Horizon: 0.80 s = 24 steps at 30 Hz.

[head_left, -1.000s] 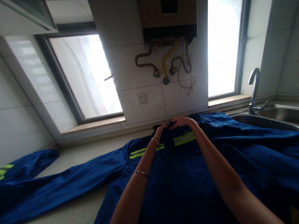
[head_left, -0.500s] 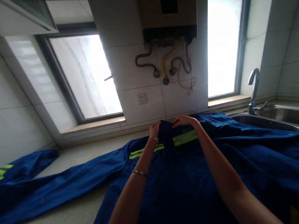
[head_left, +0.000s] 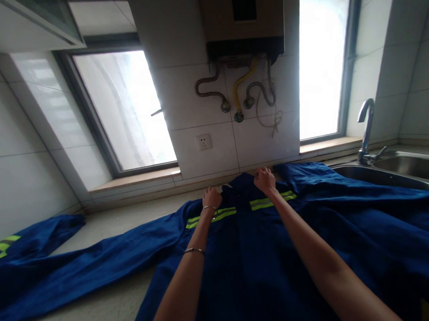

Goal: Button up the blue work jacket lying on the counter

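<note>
A dark blue work jacket [head_left: 252, 258] with yellow-green and silver reflective stripes lies spread over the counter, its collar toward the wall. One sleeve [head_left: 123, 251] stretches out to the left. My left hand [head_left: 211, 197] is closed on the jacket's shoulder edge, left of the collar [head_left: 242, 181]. At the other side of the collar, my right hand [head_left: 265, 181] is closed on the jacket's upper edge. The fingertips of both hands are partly hidden. Two thin bracelets circle my left forearm.
A steel sink [head_left: 411, 168] with a faucet [head_left: 365, 130] is at the right, and blue cloth reaches its edge. The tiled wall behind carries a socket [head_left: 204, 141], a water heater [head_left: 245, 23] with hoses, and two windows. A cabinet [head_left: 35, 17] hangs at upper left.
My hands have moved apart from the middle of the collar, the left one leftward and down, the right one slightly rightward. The collar now lies lower and more open between them.
</note>
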Motion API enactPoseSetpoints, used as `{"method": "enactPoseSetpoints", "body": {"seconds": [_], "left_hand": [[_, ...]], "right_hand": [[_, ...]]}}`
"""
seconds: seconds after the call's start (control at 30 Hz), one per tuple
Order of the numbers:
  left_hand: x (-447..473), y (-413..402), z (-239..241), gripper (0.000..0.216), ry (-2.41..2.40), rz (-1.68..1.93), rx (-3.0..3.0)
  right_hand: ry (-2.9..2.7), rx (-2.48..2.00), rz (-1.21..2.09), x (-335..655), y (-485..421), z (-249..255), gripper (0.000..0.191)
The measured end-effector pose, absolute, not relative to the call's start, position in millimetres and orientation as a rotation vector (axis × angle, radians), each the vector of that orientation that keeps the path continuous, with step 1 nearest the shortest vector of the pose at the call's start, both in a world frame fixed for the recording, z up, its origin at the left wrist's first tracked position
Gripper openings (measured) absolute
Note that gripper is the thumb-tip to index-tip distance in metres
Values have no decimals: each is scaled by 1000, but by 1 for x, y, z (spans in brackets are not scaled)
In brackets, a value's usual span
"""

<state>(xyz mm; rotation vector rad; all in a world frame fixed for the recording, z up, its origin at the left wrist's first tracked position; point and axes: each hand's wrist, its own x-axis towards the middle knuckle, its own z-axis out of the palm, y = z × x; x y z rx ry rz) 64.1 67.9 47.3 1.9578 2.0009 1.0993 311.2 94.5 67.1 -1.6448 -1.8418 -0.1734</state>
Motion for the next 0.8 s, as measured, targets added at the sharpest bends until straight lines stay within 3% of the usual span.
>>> {"method": "enactPoseSetpoints", "body": {"seconds": [0.17,0.3,0.47,0.7,0.8], "left_hand": [[71,68,15,35,1953,715,2254],[81,71,-3,48,1955,352,2350],[86,66,-7,55,2056,299,2263],[94,58,-4,53,2047,206,2352],[95,58,-3,52,2040,148,2296]], "right_hand": [[-2291,-1392,-54,287,98,50,29],[-2344,-1482,24,263,101,15,47],[-2304,-1704,261,261,114,-8,57],[-2161,-1756,363,259,126,6,54],[-2063,-1763,376,247,123,14,66]]}}
